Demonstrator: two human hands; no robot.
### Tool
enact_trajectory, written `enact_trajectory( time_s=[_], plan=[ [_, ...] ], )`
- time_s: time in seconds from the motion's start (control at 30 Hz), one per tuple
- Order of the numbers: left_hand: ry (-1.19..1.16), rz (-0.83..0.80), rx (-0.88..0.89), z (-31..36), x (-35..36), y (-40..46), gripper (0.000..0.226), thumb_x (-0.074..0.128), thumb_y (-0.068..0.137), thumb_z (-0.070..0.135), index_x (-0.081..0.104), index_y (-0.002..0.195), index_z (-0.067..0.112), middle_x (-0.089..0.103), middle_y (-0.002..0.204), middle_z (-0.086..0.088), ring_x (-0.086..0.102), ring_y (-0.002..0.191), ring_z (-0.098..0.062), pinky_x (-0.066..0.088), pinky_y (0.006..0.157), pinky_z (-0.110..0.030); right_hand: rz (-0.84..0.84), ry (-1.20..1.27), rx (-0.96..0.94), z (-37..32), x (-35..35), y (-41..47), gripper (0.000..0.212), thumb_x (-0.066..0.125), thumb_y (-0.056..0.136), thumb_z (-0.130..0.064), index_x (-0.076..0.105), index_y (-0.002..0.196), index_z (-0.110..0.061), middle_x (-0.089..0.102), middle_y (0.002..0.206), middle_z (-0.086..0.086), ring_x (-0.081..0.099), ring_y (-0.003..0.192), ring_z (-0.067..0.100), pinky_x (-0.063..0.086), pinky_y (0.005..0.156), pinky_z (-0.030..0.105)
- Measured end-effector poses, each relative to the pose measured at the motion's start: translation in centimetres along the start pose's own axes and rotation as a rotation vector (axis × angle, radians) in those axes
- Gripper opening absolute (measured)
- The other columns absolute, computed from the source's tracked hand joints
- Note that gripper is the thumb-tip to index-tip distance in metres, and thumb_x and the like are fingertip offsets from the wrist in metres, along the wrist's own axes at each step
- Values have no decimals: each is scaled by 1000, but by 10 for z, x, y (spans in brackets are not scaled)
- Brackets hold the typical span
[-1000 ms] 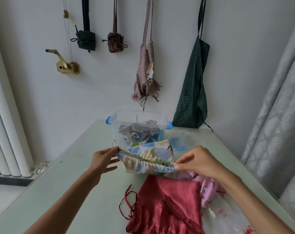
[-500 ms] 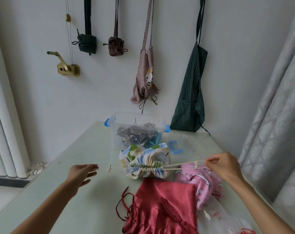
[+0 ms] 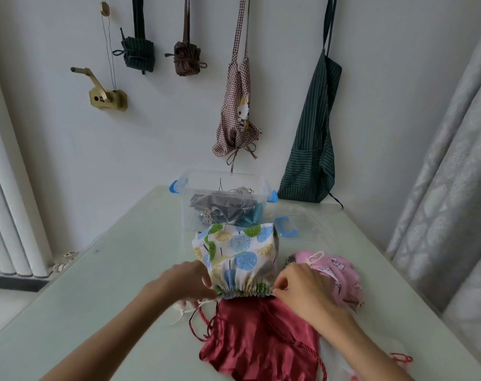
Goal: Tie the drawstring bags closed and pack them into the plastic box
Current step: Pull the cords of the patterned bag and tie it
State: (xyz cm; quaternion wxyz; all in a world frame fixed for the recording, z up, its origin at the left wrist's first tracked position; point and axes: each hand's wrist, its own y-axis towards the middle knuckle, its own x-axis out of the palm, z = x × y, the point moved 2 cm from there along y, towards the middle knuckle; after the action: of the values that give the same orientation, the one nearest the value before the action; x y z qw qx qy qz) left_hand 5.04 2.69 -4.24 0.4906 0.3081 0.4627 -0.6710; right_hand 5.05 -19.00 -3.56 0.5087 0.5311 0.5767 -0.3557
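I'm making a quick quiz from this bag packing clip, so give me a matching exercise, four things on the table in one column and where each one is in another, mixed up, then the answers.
Things:
1. tree-print bag
2. red satin bag
3. pink bag
4. plastic box

Places:
A. nearest the camera, below the hands
B. at the far end of the table, by the wall
C. between the left hand and right hand
D. right of the right hand

Pairs: 1-C, 2-A, 3-D, 4-B

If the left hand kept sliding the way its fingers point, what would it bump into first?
The left hand points right, at the gathered neck of the tree-print bag. It seems to be touching it already, so that bag comes first. Past it is the right hand.
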Motion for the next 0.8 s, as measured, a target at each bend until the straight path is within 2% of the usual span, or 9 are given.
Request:
enact_trajectory(
  time_s=[0.1, 0.27, 0.37, 0.43, 0.47, 0.53, 0.6, 0.7, 0.8],
  plan=[
    [304, 165, -67, 9, 25, 6, 42, 56, 89, 47, 58, 115, 14, 65, 115, -6, 63, 105, -23, 49, 83, -32, -11, -212, -57, -2, 21, 1, 25, 63, 86, -34, 66, 105, -17, 59, 114, 0, 57, 109, 23, 43, 88, 35],
    [382, 297, -39, 4, 33, 11, 30, 49, 94, 36, 60, 109, 14, 65, 113, -6, 62, 103, -25, 48, 82, -33, 45, -258, -146, 0, 34, 3, 21, 59, 91, -29, 66, 105, -15, 59, 114, 1, 55, 108, 20, 42, 93, 32],
    [-73, 299, -32, -11, 19, 14, 24, 48, 96, 36, 62, 95, 16, 72, 92, 2, 70, 82, -15, 51, 62, -22, 41, 32, -104, 4, 25, 9, 16, 64, 86, -35, 72, 91, -22, 68, 96, -7, 63, 90, 11, 47, 77, 27],
    [-568, 223, -36, -13, 6, 13, 20, 46, 98, 28, 56, 88, 14, 70, 77, 6, 68, 60, -6, 38, 43, -15, -22, 254, -42, 4, 15, 16, 16, 68, 80, -40, 74, 83, -24, 72, 83, -10, 64, 79, 5, 48, 72, 24],
    [-740, 184, -40, -11, -1, 11, 20, 45, 99, 25, 55, 88, 13, 68, 75, 6, 64, 54, -3, 35, 43, -14, -46, 356, -24, 4, 10, 21, 16, 70, 79, -40, 74, 80, -24, 72, 77, -10, 63, 73, 3, 48, 67, 22],
    [-857, 129, -45, -11, -15, 7, 20, 45, 99, 25, 58, 95, 11, 57, 77, 3, 53, 58, -5, 34, 49, -15, -102, 584, -2, 1, -3, 28, 15, 72, 80, -34, 73, 79, -20, 69, 67, -7, 61, 61, 6, 44, 56, 17],
    [-689, 138, -18, -12, -27, 4, 27, 45, 98, 32, 60, 105, 10, 45, 77, 0, 40, 61, -9, 32, 49, -16, -93, 646, -31, -1, -17, 33, 17, 72, 81, -32, 73, 81, -15, 65, 60, -8, 56, 53, 3, 42, 52, 13],
    [-336, 426, 137, -10, -43, 6, 24, 53, 95, 32, 66, 99, 13, 39, 56, 8, 34, 50, -5, 28, 47, -18, 28, 522, -95, 0, -36, 43, 19, 70, 82, -35, 74, 79, -16, 52, 44, -15, 45, 43, -4, 34, 49, 9],
    [-350, 777, 331, -4, -50, -5, 13, 62, 89, 32, 69, 82, 23, 42, 43, 7, 35, 46, -9, 28, 51, -23, 99, 622, -72, 2, -48, 48, 17, 68, 83, -33, 73, 78, -18, 53, 44, -16, 48, 45, -3, 36, 53, 10]
  ],
)
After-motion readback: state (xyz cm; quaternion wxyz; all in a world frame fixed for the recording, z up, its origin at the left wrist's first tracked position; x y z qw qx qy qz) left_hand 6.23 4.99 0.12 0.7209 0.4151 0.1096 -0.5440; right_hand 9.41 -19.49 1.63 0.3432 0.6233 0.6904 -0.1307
